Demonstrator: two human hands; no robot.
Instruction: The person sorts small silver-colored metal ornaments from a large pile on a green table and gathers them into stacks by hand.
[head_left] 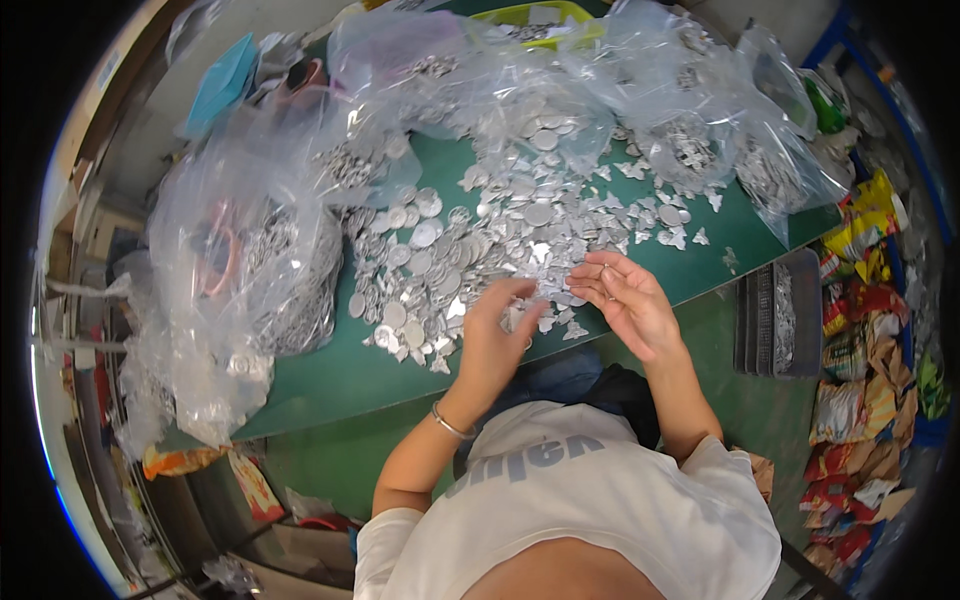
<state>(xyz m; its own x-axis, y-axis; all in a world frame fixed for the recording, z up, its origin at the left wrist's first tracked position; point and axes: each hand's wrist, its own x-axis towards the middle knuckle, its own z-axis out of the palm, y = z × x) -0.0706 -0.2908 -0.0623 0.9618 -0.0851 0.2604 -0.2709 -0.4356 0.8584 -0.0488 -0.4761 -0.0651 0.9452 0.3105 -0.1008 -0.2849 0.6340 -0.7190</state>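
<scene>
Small silvery metal pieces [440,255], some round like discs and others with jagged outlines, lie in a loose heap on a green table [330,385]. My left hand [490,328] is at the near edge of the heap, thumb and fingers curved with a gap between them. I see nothing held there. To its right, my right hand [632,308] is turned partly palm up over the heap's near right side. Its thumb and fingertips are pinched together; what they hold, if anything, is too small to make out.
Clear plastic bags [290,250] of metal pieces crowd the table's left and far sides. A yellow-green tray [540,18] and a blue tray [222,82] are at the back. Dark crates [785,320] stand on the floor at right, near colourful packages [850,410].
</scene>
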